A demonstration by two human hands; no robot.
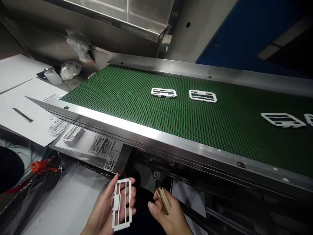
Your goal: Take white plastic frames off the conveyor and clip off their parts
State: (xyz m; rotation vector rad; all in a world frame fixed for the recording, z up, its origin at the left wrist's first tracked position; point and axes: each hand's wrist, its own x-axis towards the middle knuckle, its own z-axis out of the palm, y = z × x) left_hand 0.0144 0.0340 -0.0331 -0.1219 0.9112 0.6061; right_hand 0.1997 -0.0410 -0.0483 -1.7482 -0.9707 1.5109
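A white plastic frame (116, 202) with thin inner bars lies upright across my left hand (107, 205), whose fingers curl round its far edge. In my right hand (168, 212) is a pair of side cutters (163, 198) with tan handles, its dark jaws pointing up and away from me. The cutters and the held frame are apart. Beyond both hands runs a green conveyor belt (137, 98). On it lie similar white frames, one near the middle (163, 92), another beside it (202, 96) and more at the right.
The belt's metal rail (151, 133) crosses in front of my hands. More frames lie in stacks on a surface under the belt's left end. At left are white sheets (26, 91), a small bottle (53, 77), plastic bags (70, 70) and an orange clamp (40, 166).
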